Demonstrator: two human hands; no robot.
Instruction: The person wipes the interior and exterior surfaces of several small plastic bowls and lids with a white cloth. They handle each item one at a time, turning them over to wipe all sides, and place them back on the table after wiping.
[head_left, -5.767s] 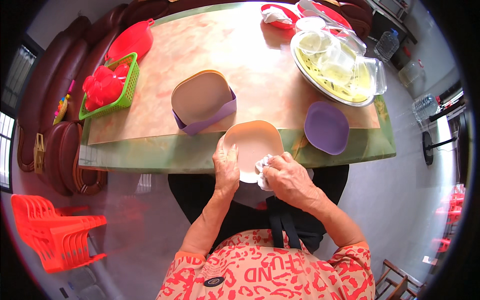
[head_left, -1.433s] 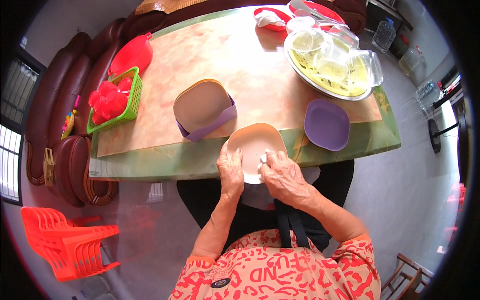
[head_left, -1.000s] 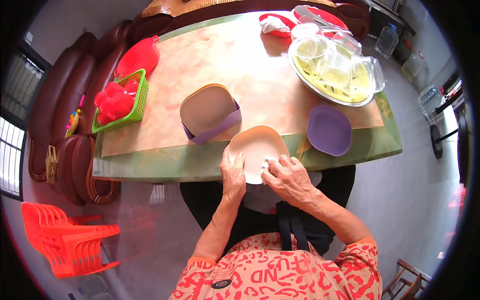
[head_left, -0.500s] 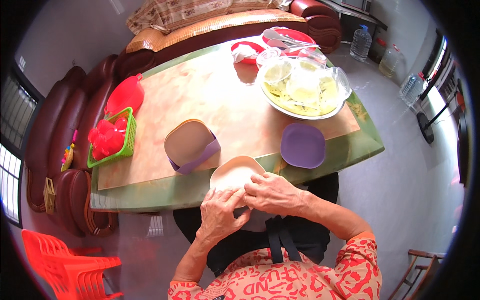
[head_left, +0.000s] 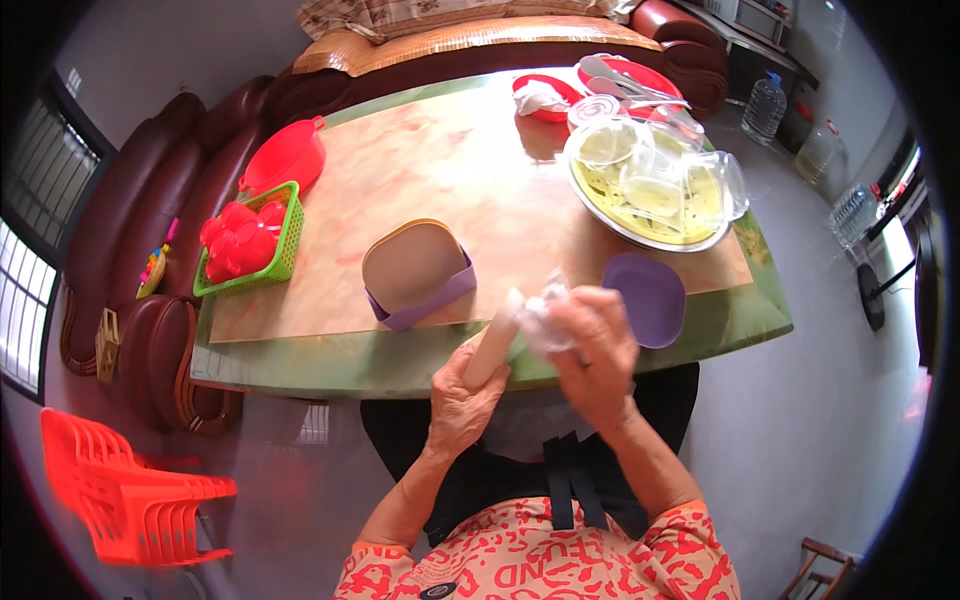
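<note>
At the table's near edge my left hand (head_left: pixel 465 408) grips a beige plate (head_left: pixel 493 345), tipped up so that it shows almost edge-on. Just right of it, my right hand (head_left: pixel 598 350) is closed on a crumpled white cloth or tissue (head_left: pixel 545 315), slightly blurred and close to the plate's upper edge. A purple plate (head_left: pixel 645 305) lies on the table beyond the right hand. To the left stands a purple holder (head_left: pixel 425 300) with beige and orange-edged plates (head_left: pixel 412 265) leaning in it.
A large bowl (head_left: pixel 655 243) with clear cups (head_left: pixel 655 190) stands far right, red dishes (head_left: pixel 630 72) behind it. On the left of the table (head_left: pixel 430 160) are a green basket (head_left: pixel 288 240) of red cups (head_left: pixel 240 245) and a red basin (head_left: pixel 288 155). Red chairs (head_left: pixel 130 490) stand lower left.
The beige plate has turned from facing up to nearly edge-on in my left hand. My right hand has lifted away from it to the right, with the white cloth now showing. The view has shifted slightly.
</note>
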